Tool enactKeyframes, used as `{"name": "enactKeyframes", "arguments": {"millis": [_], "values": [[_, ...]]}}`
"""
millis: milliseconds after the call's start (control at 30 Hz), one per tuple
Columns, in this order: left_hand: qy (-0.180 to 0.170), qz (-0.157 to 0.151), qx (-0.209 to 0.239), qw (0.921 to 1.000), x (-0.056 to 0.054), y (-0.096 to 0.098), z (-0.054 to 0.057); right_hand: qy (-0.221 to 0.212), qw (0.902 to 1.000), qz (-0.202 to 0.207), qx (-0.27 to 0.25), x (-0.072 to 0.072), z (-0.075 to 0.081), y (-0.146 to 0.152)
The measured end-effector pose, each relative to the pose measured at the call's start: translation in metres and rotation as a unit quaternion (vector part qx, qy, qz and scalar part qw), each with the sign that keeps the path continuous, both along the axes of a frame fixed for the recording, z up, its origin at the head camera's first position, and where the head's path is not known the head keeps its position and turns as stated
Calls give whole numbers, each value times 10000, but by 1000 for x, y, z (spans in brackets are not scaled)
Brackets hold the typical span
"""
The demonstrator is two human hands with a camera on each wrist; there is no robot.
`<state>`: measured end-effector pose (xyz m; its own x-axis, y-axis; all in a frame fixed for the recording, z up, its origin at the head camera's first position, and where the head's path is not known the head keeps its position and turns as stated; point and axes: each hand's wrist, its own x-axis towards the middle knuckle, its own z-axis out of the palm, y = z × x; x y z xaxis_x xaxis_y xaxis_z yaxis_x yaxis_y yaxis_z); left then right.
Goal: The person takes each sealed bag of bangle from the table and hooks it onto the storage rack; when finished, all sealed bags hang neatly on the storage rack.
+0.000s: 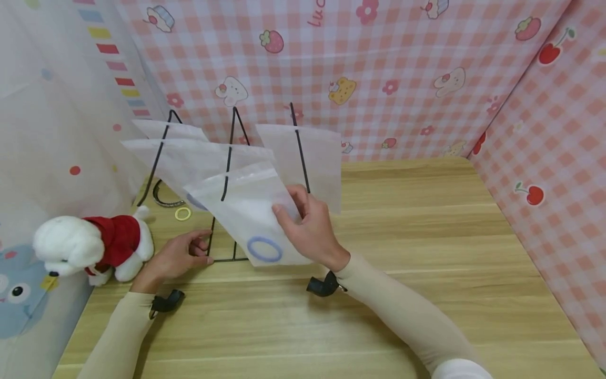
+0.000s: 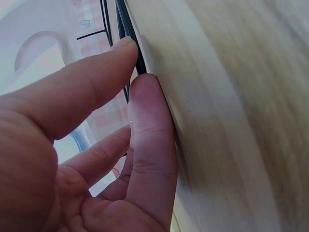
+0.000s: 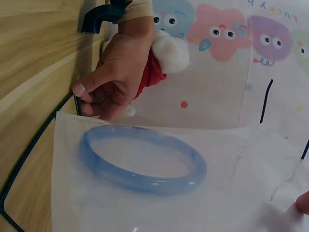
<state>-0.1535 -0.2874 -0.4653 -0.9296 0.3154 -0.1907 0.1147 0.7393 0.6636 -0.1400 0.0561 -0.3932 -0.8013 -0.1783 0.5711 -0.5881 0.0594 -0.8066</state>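
Observation:
A black wire display rack (image 1: 211, 237) stands on the table, with several frosted plastic bags hanging at its prongs. My left hand (image 1: 182, 255) pinches the rack's base between thumb and index finger, low against the tabletop, as the left wrist view shows. With thumb in front and fingers behind, my right hand (image 1: 310, 229) holds the right edge of the front frosted bag (image 1: 241, 205). Inside that bag's lower corner lies a blue bangle (image 3: 145, 181), plain in the right wrist view. A prong overlaps the bag's upper left part. Behind it hang another bag (image 1: 189, 158) and one at right (image 1: 326, 163).
Left of the rack sits a white plush dog (image 1: 66, 242) in a red garment. A dark bracelet (image 1: 163, 200) and a yellow ring (image 1: 182, 213) lie behind my left hand. A pink checked cloth (image 1: 402, 116) covers the wall behind the wooden table (image 1: 426, 237).

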Motion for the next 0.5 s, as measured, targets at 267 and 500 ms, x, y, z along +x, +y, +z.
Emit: {"name": "enactKeyframes", "arguments": {"millis": [267,500], "values": [[-1,-36,9,10000,1,0,0,-2,9991,-345,-256,-22,-1,-11],[12,-44,-32,10000,0,-1,0,-73,9949,-953,-311,-44,-5,-21]]}}
